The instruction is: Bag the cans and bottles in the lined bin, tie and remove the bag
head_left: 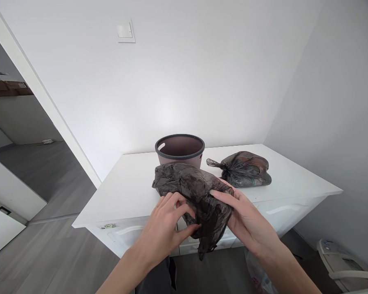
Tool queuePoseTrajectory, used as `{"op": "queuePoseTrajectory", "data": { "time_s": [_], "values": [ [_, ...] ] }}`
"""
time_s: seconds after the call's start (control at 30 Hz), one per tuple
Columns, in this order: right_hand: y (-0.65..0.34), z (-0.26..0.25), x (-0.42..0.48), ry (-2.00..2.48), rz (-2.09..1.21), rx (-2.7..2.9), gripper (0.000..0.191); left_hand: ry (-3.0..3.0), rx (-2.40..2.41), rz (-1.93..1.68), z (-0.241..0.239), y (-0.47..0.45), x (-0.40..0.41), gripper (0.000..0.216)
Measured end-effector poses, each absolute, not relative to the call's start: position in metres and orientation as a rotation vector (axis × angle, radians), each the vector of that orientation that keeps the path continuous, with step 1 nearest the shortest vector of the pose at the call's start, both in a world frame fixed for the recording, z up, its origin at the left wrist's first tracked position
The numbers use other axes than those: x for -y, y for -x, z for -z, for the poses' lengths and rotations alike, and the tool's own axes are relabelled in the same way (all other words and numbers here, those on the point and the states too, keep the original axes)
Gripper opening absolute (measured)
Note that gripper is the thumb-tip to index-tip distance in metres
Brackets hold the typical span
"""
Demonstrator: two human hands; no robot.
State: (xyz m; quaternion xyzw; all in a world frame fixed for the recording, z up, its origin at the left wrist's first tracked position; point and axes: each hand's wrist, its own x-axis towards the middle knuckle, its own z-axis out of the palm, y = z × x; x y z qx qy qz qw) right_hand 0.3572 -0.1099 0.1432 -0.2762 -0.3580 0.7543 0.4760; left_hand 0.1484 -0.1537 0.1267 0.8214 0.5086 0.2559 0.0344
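Perhaps a white cabinet top (125, 192), white walls (202, 73), grey floor (49, 253)

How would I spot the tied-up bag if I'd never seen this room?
Find the white cabinet against the wall. Right of the round bin on it lies the full bag. Unlike the empty bag in the hands, it is knotted shut and bulging.

Your left hand (165, 224) hides the near fold of the crumpled black bag (196, 192) you hold; your right hand's (248, 220) fingertips vanish behind it. Beyond them, that bag covers the bucket's (180, 149) lower front. Both forearms run off the bottom edge.
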Motion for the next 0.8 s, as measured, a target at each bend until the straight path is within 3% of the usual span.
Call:
{"op": "queuePoseTrajectory", "data": {
  "time_s": [0.1, 0.4, 0.47, 0.67, 0.8],
  "values": [
    [-0.361, -0.150, 0.112, 0.712, -1.832, 0.843, 0.053, -2.366, -1.528, -0.875, -0.129, -0.149, 0.153, 0.007],
    [-0.371, -0.145, 0.110, 0.813, -1.680, 0.940, 0.055, -1.793, -1.755, -1.267, -0.161, -0.138, 0.161, 0.020],
    [-0.371, -0.138, 0.110, 0.857, -1.479, 1.104, 0.049, -1.748, -1.814, -1.337, -0.168, -0.136, 0.163, 0.022],
    [-0.364, -0.132, 0.125, 0.610, -0.333, 1.444, 0.042, -1.828, -1.917, -1.456, -0.195, -0.140, 0.170, 0.022],
    [-0.355, -0.148, 0.137, 0.258, -0.273, 1.946, 0.052, -1.995, -1.916, -1.516, -0.210, -0.145, 0.175, 0.017]
  ]
}}
